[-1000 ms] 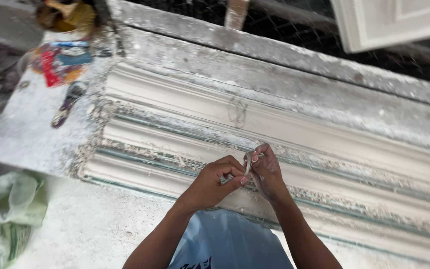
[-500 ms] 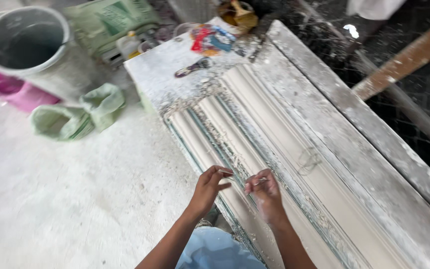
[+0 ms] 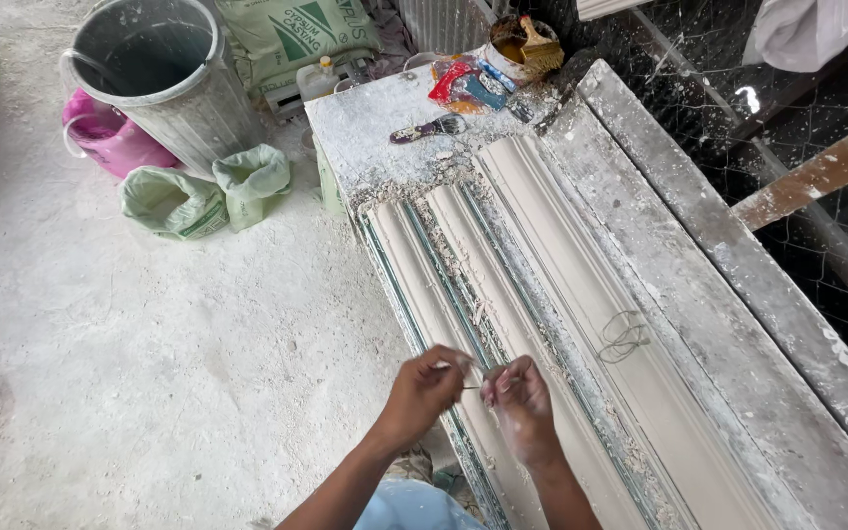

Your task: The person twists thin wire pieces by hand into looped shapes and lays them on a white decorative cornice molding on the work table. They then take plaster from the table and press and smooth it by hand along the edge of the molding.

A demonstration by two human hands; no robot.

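We hold our two hands close together over the near end of a long plaster moulding point(image 3: 542, 294) that lies along a dusty workbench point(image 3: 385, 128). Our left hand point(image 3: 424, 391) has its fingers curled in, thumb and forefinger pinched on one end of a thin wire point(image 3: 483, 377); our right hand point(image 3: 517, 402) is curled the same way and pinches the other end, so the short piece runs between the two hands just above the moulding's ridges. The wire is so fine here that we cannot be sure how it bends, though it seems to run nearly straight. Farther along the moulding, toward its right side, a loose loop of wire point(image 3: 623, 337) lies on the plaster, well apart from our hands. At the far end of the bench lie a small brush point(image 3: 427, 128), some red and blue wrappers point(image 3: 463, 83) and a tin with a paintbrush point(image 3: 522, 44) standing in it. On the floor to the left stand a grey bucket point(image 3: 164, 74), a pink basin point(image 3: 110, 137) beside it, and two open green bags point(image 3: 203, 191) in front, with a printed sack point(image 3: 296, 34) behind.
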